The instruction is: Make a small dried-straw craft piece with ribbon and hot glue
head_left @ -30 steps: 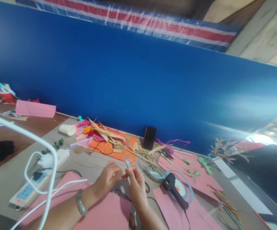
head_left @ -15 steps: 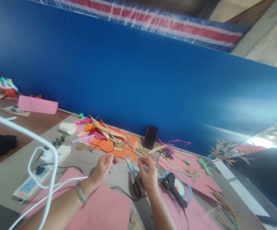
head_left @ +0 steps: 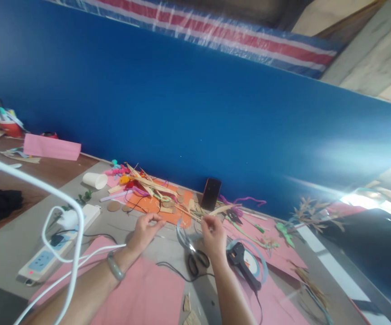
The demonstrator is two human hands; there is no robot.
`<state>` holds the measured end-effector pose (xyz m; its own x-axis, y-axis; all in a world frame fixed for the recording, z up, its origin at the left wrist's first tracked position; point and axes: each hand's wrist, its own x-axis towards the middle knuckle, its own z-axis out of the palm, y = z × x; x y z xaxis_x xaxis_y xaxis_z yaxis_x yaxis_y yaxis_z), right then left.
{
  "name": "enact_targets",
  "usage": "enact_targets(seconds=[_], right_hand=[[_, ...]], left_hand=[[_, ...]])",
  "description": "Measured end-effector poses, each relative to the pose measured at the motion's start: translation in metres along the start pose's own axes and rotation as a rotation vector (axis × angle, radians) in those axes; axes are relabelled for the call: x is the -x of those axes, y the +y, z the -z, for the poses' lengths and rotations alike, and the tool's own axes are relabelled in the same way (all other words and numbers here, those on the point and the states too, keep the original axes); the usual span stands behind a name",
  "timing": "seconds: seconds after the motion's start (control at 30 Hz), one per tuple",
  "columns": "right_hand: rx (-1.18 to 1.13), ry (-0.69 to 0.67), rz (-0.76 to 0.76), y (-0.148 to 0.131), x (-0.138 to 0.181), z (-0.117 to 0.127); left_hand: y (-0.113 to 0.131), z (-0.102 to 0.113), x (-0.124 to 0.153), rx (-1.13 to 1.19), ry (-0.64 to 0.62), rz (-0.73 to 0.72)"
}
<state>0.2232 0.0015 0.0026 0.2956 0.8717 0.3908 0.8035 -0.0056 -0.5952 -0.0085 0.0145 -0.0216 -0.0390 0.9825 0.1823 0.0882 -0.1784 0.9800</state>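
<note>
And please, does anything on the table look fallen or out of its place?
Yes, the white cup lies on its side toward the back left of the grey table. Cups normally stand upright, so it looks tipped over; no spill is visible.

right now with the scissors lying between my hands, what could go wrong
The scissors lie between the left hand and the right hand, so a careless sweep might end in a nick. The glue gun lies close to the right hand; if hot, which I can't tell, a brush could burn. The black cord runs close by the scissors and might snag if they are lifted.
</note>
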Motion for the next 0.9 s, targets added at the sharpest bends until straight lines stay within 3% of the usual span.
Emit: enact_targets(seconds=[0.07, 0.17, 0.3, 0.47, 0.73, 0.9], right_hand=[[0.104, -0.118, 0.015, -0.002, -0.008, -0.010], [0.224, -0.181, 0.001, -0.004, -0.023, -0.028], [0.353, -0.225, -0.032, -0.003, -0.038, -0.045], [0.393, -0.235, -0.027, 0.002, -0.041, -0.048], [0.188, -0.154, 0.100, -0.011, -0.017, -0.030], [-0.149, -0.146, 0.282, -0.032, 0.024, -0.015]], left_hand=[[0.000, -0.001, 0.000, 0.049, -0.001, 0.005], [0.000, -0.003, 0.002, 0.092, 0.008, -0.012], [0.002, -0.006, 0.005, 0.046, -0.055, -0.030], [0.003, -0.008, 0.010, -0.009, -0.097, -0.046], [0.009, -0.009, 0.013, 0.062, -0.141, 0.011], [0.014, -0.008, 0.016, 0.120, -0.138, -0.011]])
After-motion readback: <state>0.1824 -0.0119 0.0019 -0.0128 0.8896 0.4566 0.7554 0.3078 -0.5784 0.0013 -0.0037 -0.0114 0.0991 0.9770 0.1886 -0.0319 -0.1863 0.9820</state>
